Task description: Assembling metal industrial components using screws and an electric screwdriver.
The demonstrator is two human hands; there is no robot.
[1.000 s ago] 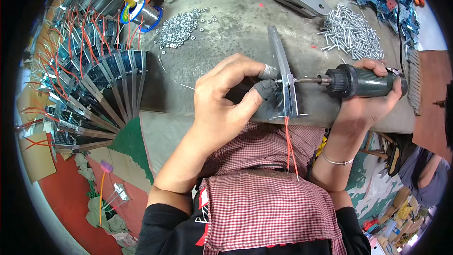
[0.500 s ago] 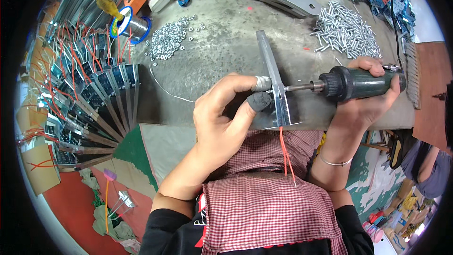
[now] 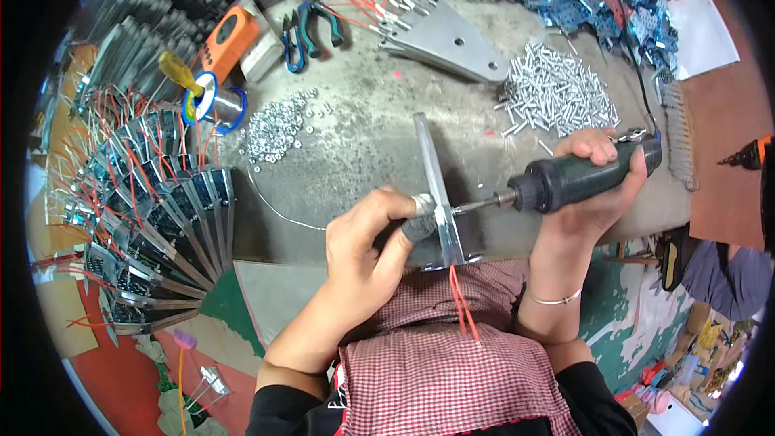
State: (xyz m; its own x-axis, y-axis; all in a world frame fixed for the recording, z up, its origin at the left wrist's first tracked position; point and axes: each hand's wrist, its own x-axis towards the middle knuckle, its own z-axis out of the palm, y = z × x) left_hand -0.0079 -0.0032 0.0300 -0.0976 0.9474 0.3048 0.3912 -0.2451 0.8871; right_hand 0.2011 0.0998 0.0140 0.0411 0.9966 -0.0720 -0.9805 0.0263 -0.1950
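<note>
- A slim metal bar (image 3: 430,157) is pinched by the left hand (image 3: 363,246) near the front edge of the table (image 3: 363,133).
- A rounded dark driver (image 3: 557,184) is gripped by the right hand (image 3: 597,208).
- Open, stained surface is bordered by shiny nuts (image 3: 274,131) and screws (image 3: 557,89).

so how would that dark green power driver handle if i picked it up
The power driver would probably feel fairly heavy for its size, given its thick body. Set down, it may roll, as its barrel looks round. The black cord reaching its rear end could tug a little.
</note>
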